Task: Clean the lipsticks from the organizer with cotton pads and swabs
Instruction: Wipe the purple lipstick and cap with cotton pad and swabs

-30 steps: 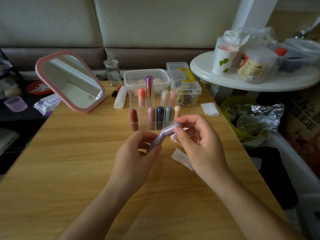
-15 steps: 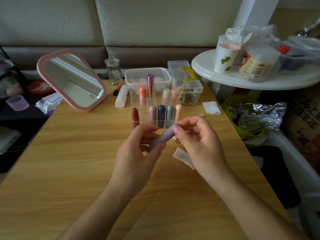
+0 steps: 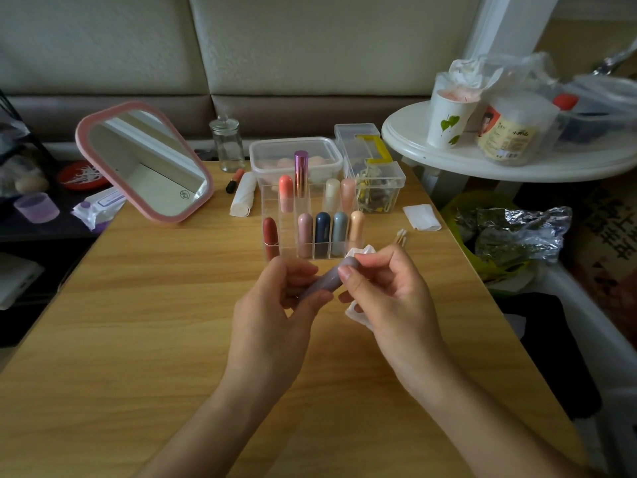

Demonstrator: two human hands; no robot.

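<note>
The left hand (image 3: 272,305) curls its fingers round the lower end of a lilac lipstick (image 3: 324,280). The right hand (image 3: 389,298) pinches its upper end, with a white cotton pad (image 3: 355,313) under its fingers. The clear organizer (image 3: 286,236), 9 lipsticks inside, stands at 12 o'clock from them.

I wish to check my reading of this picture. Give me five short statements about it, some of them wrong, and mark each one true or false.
1. Both the left hand and the right hand hold the lilac lipstick. True.
2. The mirror has a blue frame. False: the frame is pink.
3. The organizer is empty. False: several lipsticks stand in it.
4. A paper cup stands on the white round table. True.
5. Cotton swabs lie on the wooden table, right of the organizer. True.
</note>
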